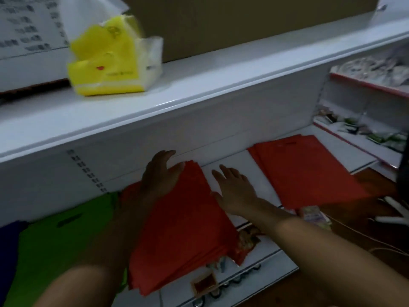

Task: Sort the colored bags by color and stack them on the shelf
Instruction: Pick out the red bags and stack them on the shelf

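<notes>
Sorting well along, by the look of it. Two red stacks on the lower shelf (261, 173): one red stack (188, 218) at centre frame, a second red stack (309, 169) to the right of it, white shelf showing between them. One green stack (57, 240) at lower left, touching the centre red one, and a sliver of one dark blue stack (8, 251) at the far left edge. One yellow bundle (110, 60) in clear wrap on the upper shelf, upper left of frame.

Left hand (161, 173) flat on the far end of the centre red stack, fingers straight, pressing, gripping nothing. Right hand (234, 189) spread wide just beside that stack's right edge, empty.

Probably left: squaring this stack, maybe merging the two reds. Number of bags per stack impossible to count.
</notes>
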The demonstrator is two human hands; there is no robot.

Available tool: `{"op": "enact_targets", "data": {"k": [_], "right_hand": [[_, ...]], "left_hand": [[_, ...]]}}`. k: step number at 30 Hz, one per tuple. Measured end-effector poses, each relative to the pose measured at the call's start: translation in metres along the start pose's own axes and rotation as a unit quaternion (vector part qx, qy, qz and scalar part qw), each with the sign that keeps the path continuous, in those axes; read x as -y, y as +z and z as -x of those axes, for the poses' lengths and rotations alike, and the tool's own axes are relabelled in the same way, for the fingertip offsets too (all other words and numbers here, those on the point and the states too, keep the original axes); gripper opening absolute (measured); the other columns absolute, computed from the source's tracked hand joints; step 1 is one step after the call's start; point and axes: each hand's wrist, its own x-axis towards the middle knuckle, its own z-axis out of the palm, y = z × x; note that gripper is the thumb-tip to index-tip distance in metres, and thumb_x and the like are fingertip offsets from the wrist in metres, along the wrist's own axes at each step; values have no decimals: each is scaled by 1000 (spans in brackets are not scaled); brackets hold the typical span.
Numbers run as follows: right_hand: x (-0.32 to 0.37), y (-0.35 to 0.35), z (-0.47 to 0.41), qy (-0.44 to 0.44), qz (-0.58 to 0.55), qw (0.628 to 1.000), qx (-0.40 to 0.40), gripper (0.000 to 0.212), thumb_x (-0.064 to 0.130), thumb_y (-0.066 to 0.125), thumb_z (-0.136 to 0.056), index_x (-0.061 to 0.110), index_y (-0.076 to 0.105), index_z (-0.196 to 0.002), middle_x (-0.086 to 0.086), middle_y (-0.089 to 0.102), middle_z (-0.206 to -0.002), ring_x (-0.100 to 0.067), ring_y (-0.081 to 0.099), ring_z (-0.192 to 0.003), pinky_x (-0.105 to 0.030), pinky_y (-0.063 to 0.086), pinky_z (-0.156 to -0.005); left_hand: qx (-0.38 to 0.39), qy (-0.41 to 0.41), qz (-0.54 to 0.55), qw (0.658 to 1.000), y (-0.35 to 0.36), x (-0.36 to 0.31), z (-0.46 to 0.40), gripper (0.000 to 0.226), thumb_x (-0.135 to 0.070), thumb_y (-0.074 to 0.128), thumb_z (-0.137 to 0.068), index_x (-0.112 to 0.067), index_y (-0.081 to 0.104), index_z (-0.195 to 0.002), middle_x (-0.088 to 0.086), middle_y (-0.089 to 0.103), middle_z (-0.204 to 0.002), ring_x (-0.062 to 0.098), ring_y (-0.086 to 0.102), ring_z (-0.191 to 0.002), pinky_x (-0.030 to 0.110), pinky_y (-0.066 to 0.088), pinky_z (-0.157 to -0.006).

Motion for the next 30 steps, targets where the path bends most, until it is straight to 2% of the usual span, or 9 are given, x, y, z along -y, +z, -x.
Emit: {"op": "enact_targets", "data": {"k": [4, 7, 12, 16, 19, 22, 26, 28, 30], "right_hand": [[-93, -20, 17, 69, 5, 998, 11, 69, 50, 36, -99, 22, 5, -155, -6, -3, -163, -30, 4, -149, -47, 13, -118], [-157, -32, 31, 124, -9, 992, 6, 70, 47, 41, -98, 23, 9, -155, -6, 1, -163, -32, 6, -148, -48, 16, -117], [-251, -36, 49, 204, -28, 979, 0, 70, 49, 43, -97, 20, 15, -154, -11, 10, -161, -35, 11, -147, -51, 23, -117], [-300, -33, 49, 251, -15, 968, -19, 71, 52, 43, -96, 17, 18, -152, -16, 12, -160, -36, 9, -147, -48, 16, -119], [-320, -33, 45, 301, -15, 953, -23, 74, 54, 44, -95, 17, 17, -152, -20, 8, -160, -40, 7, -147, -50, 14, -118], [-330, -29, 41, 330, -36, 943, -3, 77, 57, 46, -93, 17, 15, -151, -18, 15, -158, -41, 16, -145, -52, 24, -115], [-330, -22, 37, 316, -12, 949, -5, 73, 57, 49, -89, 19, 25, -146, -18, 29, -149, -39, 27, -136, -49, 33, -108], [-330, -22, 37, 315, -16, 949, -10, 70, 56, 50, -87, 19, 29, -143, -17, 31, -147, -38, 28, -134, -48, 34, -107], [-330, -22, 38, 312, -25, 950, -12, 70, 57, 52, -86, 20, 29, -142, -15, 32, -146, -37, 29, -134, -48, 35, -106]], "left_hand": [[36, 42, 31, 998, 63, -82, -21, 52, -43, 55, -93, -26, 45, -141, 2, 33, -153, 22, 36, -137, 39, 31, -113], [65, 65, 39, 995, 111, -129, -32, 51, -40, 57, -93, -23, 47, -139, 3, 37, -150, 21, 36, -137, 31, 28, -111], [122, 51, 54, 990, 175, -176, -44, 53, -39, 58, -93, -17, 46, -140, 6, 44, -145, 21, 42, -132, 29, 32, -107], [145, 4, 46, 988, 211, -189, -53, 55, -37, 59, -92, -15, 46, -141, 7, 46, -145, 22, 44, -132, 30, 34, -106], [163, -40, 35, 985, 229, -192, -57, 51, -33, 59, -93, -12, 47, -138, 9, 50, -141, 25, 49, -127, 27, 38, -97], [187, -90, 34, 978, 244, -189, -59, 49, -31, 59, -93, -12, 48, -137, 10, 51, -140, 27, 50, -124, 27, 39, -96], [189, -141, 33, 971, 260, -181, -64, 57, -30, 60, -92, -14, 40, -143, 10, 49, -141, 29, 51, -122, 33, 43, -100], [169, -197, 110, 959, 266, -177, -69, 67, -29, 64, -88, -18, 33, -146, 11, 50, -139, 30, 56, -115, 38, 52, -91], [152, -274, 205, 927, 270, -177, -73, 78, -28, 68, -85, -21, 24, -149, 13, 51, -133, 29, 60, -106, 36, 57, -71]]}}
